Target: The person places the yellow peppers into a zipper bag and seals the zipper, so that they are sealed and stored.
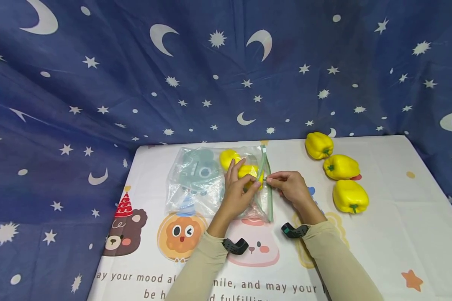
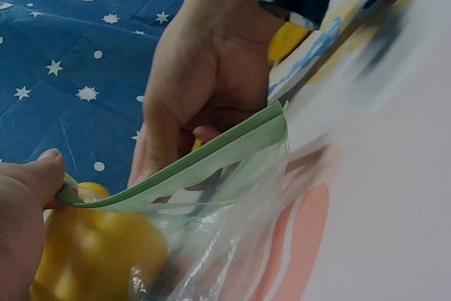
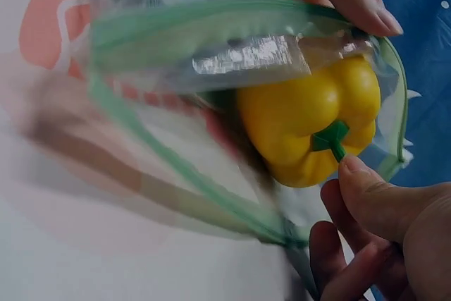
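Note:
A clear zip bag (image 1: 175, 196) with a green cartoon print lies on the table, its green-edged mouth (image 3: 169, 149) spread apart toward the right. My left hand (image 1: 235, 195) pinches the upper rim of that mouth between thumb and fingers. One yellow bell pepper (image 1: 229, 157) is deeper in the bag. Another yellow bell pepper (image 3: 310, 107) sits just inside the opening, stem outward. With thumb and fingertips, my right hand (image 1: 293, 187) pinches its green stem (image 3: 331, 139). In the left wrist view, the right fingertips are partly hidden behind the bag's rim.
Three more yellow bell peppers stand to the right: one at the back (image 1: 318, 145), one in the middle (image 1: 342, 167) and one nearer (image 1: 350, 196). The white printed tablecloth (image 1: 399, 234) meets a blue star-and-moon curtain (image 1: 218, 113) behind.

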Demonstrator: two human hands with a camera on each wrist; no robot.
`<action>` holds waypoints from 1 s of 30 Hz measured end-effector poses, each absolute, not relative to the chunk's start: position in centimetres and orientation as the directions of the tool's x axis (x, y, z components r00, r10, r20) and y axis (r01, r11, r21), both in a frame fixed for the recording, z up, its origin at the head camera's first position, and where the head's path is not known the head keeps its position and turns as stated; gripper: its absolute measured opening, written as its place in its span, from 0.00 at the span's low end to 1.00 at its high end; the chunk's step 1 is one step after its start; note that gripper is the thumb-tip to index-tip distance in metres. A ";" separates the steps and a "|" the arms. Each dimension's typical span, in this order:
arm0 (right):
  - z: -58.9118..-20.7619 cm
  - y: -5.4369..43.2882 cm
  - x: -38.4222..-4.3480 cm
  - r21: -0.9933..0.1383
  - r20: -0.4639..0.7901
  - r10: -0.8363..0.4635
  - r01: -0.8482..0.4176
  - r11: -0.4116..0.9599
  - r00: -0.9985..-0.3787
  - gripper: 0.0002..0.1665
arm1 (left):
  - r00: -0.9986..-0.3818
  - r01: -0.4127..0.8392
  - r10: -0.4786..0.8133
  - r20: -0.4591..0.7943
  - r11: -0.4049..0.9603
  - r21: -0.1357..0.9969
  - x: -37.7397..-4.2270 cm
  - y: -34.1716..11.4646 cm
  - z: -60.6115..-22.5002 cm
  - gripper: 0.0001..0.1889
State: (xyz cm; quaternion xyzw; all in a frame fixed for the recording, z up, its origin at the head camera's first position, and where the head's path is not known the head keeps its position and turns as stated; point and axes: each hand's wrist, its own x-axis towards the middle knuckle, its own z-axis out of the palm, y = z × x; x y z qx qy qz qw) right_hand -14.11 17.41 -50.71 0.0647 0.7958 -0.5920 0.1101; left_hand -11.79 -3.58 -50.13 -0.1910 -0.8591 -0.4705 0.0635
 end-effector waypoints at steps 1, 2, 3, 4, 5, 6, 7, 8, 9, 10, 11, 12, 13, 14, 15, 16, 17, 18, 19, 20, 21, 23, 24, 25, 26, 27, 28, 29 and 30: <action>-50.7 17.3 -14.1 -0.927 -0.248 -0.024 0.230 0.295 -0.969 0.17 | -0.919 0.389 0.267 0.291 0.489 0.781 -11.8 -3.6 -50.2 0.12; -50.8 17.2 -14.2 -0.926 -0.244 -0.022 0.226 0.301 -0.970 0.17 | -0.918 0.391 0.266 0.294 0.493 0.777 -11.8 -3.6 -50.2 0.12; -50.8 17.1 -14.2 -0.926 -0.240 -0.021 0.223 0.304 -0.970 0.17 | -0.918 0.393 0.265 0.297 0.495 0.775 -11.8 -3.6 -50.2 0.12; -50.8 17.1 -14.2 -0.927 -0.237 -0.022 0.219 0.305 -0.971 0.17 | -0.917 0.395 0.265 0.298 0.495 0.774 -11.8 -3.6 -50.1 0.12; -50.8 17.1 -14.2 -0.928 -0.236 -0.022 0.219 0.300 -0.971 0.17 | -0.917 0.395 0.267 0.298 0.496 0.773 -11.8 -3.6 -50.1 0.12; -50.7 17.1 -14.2 -0.930 -0.238 -0.022 0.222 0.293 -0.971 0.17 | -0.917 0.395 0.267 0.296 0.495 0.774 -11.9 -3.6 -50.1 0.12; -50.7 17.2 -14.2 -0.932 -0.243 -0.023 0.227 0.281 -0.970 0.17 | -0.917 0.393 0.268 0.295 0.495 0.775 -11.9 -3.6 -50.1 0.12; -50.7 17.4 -14.2 -0.933 -0.248 -0.028 0.231 0.275 -0.968 0.18 | -0.918 0.392 0.269 0.292 0.495 0.775 -11.9 -3.6 -50.1 0.13; -50.6 17.5 -14.2 -0.934 -0.251 -0.030 0.234 0.270 -0.968 0.18 | -0.919 0.390 0.269 0.290 0.496 0.776 -11.9 -3.6 -50.1 0.13; -50.5 17.7 -14.1 -0.934 -0.255 -0.032 0.238 0.268 -0.966 0.18 | -0.920 0.387 0.269 0.287 0.498 0.776 -11.9 -3.6 -50.1 0.13; -50.5 17.9 -14.0 -0.932 -0.262 -0.032 0.244 0.268 -0.965 0.18 | -0.920 0.386 0.269 0.285 0.500 0.775 -11.9 -3.7 -50.1 0.13; -50.4 18.2 -13.9 -0.930 -0.267 -0.031 0.249 0.271 -0.963 0.18 | -0.921 0.383 0.268 0.282 0.499 0.777 -11.9 -3.7 -50.1 0.13; -50.3 18.5 -13.8 -0.927 -0.272 -0.029 0.253 0.276 -0.962 0.18 | -0.922 0.380 0.267 0.279 0.498 0.779 -11.9 -3.7 -50.1 0.13; -50.2 18.8 -13.7 -0.924 -0.273 -0.027 0.254 0.285 -0.962 0.19 | -0.924 0.377 0.266 0.276 0.497 0.781 -11.9 -3.7 -50.2 0.13; -50.0 19.1 -13.6 -0.921 -0.275 -0.022 0.257 0.292 -0.961 0.19 | -0.925 0.374 0.265 0.273 0.495 0.784 -11.8 -3.8 -50.2 0.13; -49.8 19.5 -13.5 -0.918 -0.276 -0.018 0.258 0.301 -0.961 0.19 | -0.926 0.371 0.264 0.270 0.494 0.787 -11.8 -3.8 -50.1 0.12; -49.6 19.9 -13.4 -0.915 -0.273 -0.011 0.256 0.311 -0.962 0.20 | -0.927 0.367 0.264 0.267 0.491 0.790 -11.8 -3.8 -50.1 0.12; -49.3 20.2 -13.4 -0.913 -0.267 -0.004 0.252 0.321 -0.964 0.21 | -0.928 0.364 0.264 0.263 0.489 0.793 -11.7 -3.8 -50.1 0.13; -49.0 20.6 -13.3 -0.909 -0.260 0.004 0.246 0.335 -0.966 0.21 | -0.928 0.362 0.263 0.262 0.487 0.794 -11.7 -3.7 -50.1 0.12; -48.7 21.0 -13.3 -0.905 -0.249 0.012 0.237 0.354 -0.968 0.22 | -0.929 0.361 0.263 0.261 0.487 0.795 -11.7 -3.7 -50.1 0.12; -48.3 21.4 -13.3 -0.900 -0.241 0.021 0.231 0.369 -0.970 0.23 | -0.929 0.361 0.264 0.260 0.486 0.796 -11.7 -3.7 -50.1 0.12; -47.6 22.2 -13.2 -0.890 -0.223 0.040 0.220 0.398 -0.974 0.23 | -0.929 0.360 0.265 0.258 0.486 0.796 -11.8 -3.7 -50.1 0.12; -47.2 22.5 -13.2 -0.887 -0.213 0.044 0.213 0.409 -0.976 0.23 | -0.929 0.360 0.265 0.258 0.486 0.796 -11.8 -3.6 -50.1 0.12; -46.7 22.9 -13.2 -0.884 -0.208 0.049 0.209 0.418 -0.977 0.24 | -0.929 0.361 0.265 0.259 0.486 0.796 -11.8 -3.6 -50.1 0.12; -46.3 23.2 -13.1 -0.881 -0.207 0.054 0.210 0.425 -0.977 0.25 | -0.929 0.360 0.266 0.258 0.485 0.797 -11.8 -3.7 -50.1 0.12; -45.8 23.5 -13.0 -0.879 -0.211 0.061 0.217 0.425 -0.976 0.26 | -0.929 0.359 0.266 0.257 0.484 0.798 -11.7 -3.7 -50.1 0.12; -45.4 23.9 -12.9 -0.880 -0.212 0.066 0.219 0.422 -0.975 0.26 | -0.929 0.359 0.265 0.257 0.483 0.799 -11.7 -3.7 -50.1 0.12; -45.0 24.2 -12.8 -0.878 -0.209 0.074 0.221 0.425 -0.975 0.27 | -0.929 0.359 0.265 0.257 0.482 0.799 -11.7 -3.7 -50.1 0.12; -44.5 24.5 -12.7 -0.875 -0.202 0.085 0.219 0.433 -0.976 0.28 | -0.929 0.359 0.263 0.259 0.482 0.799 -11.7 -3.7 -50.1 0.12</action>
